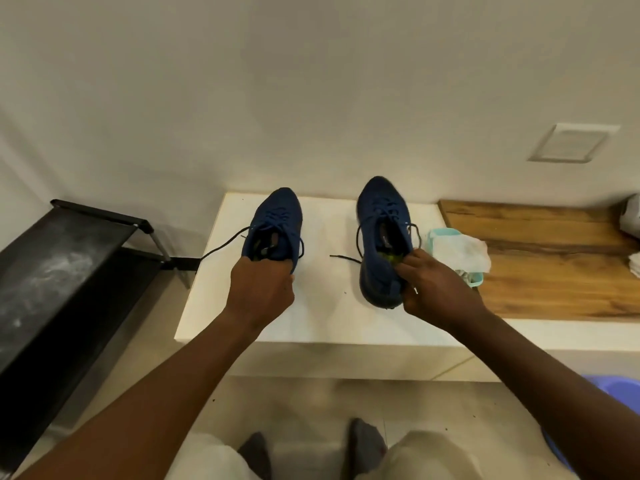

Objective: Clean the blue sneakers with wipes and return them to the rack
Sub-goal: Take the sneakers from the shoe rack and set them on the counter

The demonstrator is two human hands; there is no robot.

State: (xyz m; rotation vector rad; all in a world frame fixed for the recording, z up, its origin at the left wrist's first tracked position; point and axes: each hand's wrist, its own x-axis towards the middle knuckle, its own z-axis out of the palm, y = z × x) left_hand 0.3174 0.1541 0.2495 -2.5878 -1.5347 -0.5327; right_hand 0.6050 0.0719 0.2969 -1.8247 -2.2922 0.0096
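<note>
With left hand (260,289) gripping the left dark-blue knit sneaker (277,220) at its heel and right hand (437,293) gripping the right dark-blue knit sneaker (379,216) likewise, hold both level, keeping the loose black laces (221,244) clear.

White desk (329,306) against pale wall; brown wooden board (554,271) on its right side. Square white vent (573,143) above. Lilac plastic tub (623,389) below.

One wide-angle view, worn on the head, faces forward and steeply down. Both forearms rise from the bottom corners, close to the lens, to the left hand (259,289) and right hand (438,291) at mid-frame, gripping the left shoe (277,216) and right shoe (379,209). Past the fingers (410,260) lie the counter (329,306) and wall (311,81); behind the wrists, floor (311,403) and feet (256,453). Left of the left fingers stands the rack (52,271); right of the right fingers, a board (554,278).
</note>
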